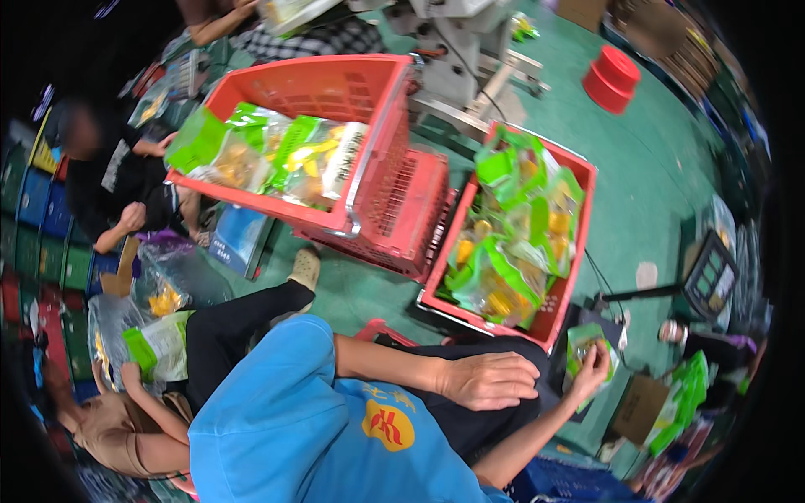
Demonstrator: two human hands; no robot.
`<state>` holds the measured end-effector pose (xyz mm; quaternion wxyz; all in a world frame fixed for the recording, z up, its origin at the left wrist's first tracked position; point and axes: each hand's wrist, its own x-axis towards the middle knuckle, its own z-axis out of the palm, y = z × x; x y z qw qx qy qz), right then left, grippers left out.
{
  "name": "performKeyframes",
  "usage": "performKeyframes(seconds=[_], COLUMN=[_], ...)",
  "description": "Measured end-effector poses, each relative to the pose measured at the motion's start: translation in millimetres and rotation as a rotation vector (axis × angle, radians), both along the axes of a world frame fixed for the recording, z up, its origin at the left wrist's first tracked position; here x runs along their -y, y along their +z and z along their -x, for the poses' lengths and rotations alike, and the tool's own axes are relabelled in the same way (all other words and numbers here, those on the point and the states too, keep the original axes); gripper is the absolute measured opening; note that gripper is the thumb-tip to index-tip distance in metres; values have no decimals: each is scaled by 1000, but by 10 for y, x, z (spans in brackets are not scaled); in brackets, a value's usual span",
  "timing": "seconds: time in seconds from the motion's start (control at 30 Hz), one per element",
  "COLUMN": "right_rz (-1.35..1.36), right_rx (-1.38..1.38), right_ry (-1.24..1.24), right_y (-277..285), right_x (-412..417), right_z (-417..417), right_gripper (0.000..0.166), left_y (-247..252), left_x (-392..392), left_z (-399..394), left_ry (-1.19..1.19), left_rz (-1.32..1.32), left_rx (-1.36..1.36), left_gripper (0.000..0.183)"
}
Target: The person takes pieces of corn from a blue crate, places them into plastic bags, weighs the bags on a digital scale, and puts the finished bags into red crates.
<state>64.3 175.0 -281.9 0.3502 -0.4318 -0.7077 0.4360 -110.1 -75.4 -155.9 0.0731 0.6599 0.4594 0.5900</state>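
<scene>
My left hand (489, 381) lies over my dark-trousered thigh (534, 352), back up, fingers loosely bent. It appears to hold nothing, though its palm is hidden. Out to the right, my right hand (592, 372) pinches a clear-and-green plastic bag (580, 352) with something yellowish inside. This bag is over the dark platform (575, 317) of a scale. Just ahead of my knees stands a red plastic crate (582, 207), filled with several similar bags (503, 276) of yellow contents.
A larger red basket (377, 82) with more bags rests on an upturned red crate (409, 207). The scale's display (710, 276) stands right. Co-workers sit left (119, 434) and far left (107, 163). A red stool (612, 80), a machine frame (453, 63) and a cardboard box (640, 409) surround me.
</scene>
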Motion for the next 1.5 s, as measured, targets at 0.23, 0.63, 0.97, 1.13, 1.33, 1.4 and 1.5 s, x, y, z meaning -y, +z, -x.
performKeyframes(seconds=[0.23,0.63,0.97,1.13,1.33,1.4,1.5], right_rz=[-96,-8,-330,-567,-455,-347,-584], right_rx=[-64,36,137,125,119,78,78], right_ry=[119,434,773,1182,1284,1344,1410], right_y=[1169,2015,2844,3000,2653,2432,2091], right_x=[323,1375,2102,2676,2973,3096,3313], right_z=[881,2238,3081,3776,4722,5052,5454], right_gripper=[20,15,21,21,29,59,77], left_y=[1602,-310,-429,-610,179,414,353], left_x=[1755,2734,2905,3104,2646,2421,2224], left_z=[2756,5438,4995,5036,4973,4851,4522], left_ry=[1211,983,905,979,618,441,351], left_rz=[254,1492,1844,1742,1264,1153,770], left_rx=[-15,399,-373,-314,405,351,349], left_gripper=[16,47,76,68,30,21,18])
